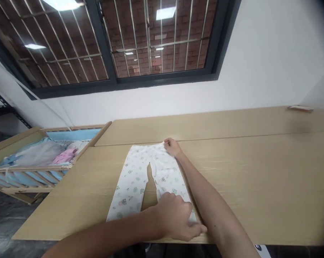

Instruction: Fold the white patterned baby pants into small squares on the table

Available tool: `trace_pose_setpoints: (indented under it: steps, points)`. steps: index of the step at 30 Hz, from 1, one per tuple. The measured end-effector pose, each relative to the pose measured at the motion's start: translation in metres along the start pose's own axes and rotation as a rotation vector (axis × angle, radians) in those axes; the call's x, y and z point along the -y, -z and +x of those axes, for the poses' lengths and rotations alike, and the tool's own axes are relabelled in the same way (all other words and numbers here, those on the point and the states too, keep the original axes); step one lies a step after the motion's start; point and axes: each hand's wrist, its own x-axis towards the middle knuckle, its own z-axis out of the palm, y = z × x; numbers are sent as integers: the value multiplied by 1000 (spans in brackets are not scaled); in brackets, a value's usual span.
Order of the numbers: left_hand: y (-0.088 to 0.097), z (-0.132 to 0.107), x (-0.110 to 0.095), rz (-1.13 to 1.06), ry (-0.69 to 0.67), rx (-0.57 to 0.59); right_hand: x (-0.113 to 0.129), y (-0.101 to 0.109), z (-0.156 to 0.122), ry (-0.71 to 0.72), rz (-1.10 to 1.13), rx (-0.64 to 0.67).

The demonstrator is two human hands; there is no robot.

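Note:
A small pair of white baby trousers [135, 175] with a pale green and pink print lies flat on the light wooden table [245, 172], waistband away from me, legs toward me. My right hand [172, 147] reaches to the far right corner of the waistband, and its fingers pinch the cloth there. My left hand [175, 218] crosses over to the hem of the right leg near the table's front edge, fingers curled and closed on the fabric.
A wooden baby cot [30, 179] with blue lining holds loose clothes, pink and white, at the left beside the table. A second table top [218, 122] abuts behind, along a white wall under a barred window. A small flat object [300, 108] lies far right.

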Motion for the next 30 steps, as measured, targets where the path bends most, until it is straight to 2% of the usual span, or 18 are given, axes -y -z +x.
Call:
trace_pose_setpoints:
  steps: [2,5,10,13,16,21,24,30]
  points:
    - [-10,5,-6,19,16,29,1,0,-2,-15,37,-9]
    - [-18,11,-6,30,57,14,2,1,-3,-33,98,-14]
    - [-12,2,-1,-65,34,-6,4,2,-4,-44,197,24]
    - [-3,-16,6,-212,40,-97,6,4,-5,-62,257,40]
    - [4,-43,15,-487,95,-213,12,8,-6,-92,321,44]
    - [-2,-98,34,-871,273,-400,35,9,0,-121,392,-4]
    - [-14,-127,47,-960,381,-493,58,-9,8,-123,385,-45]
    - [-34,-172,72,-980,478,-537,112,-73,22,-123,262,-69]
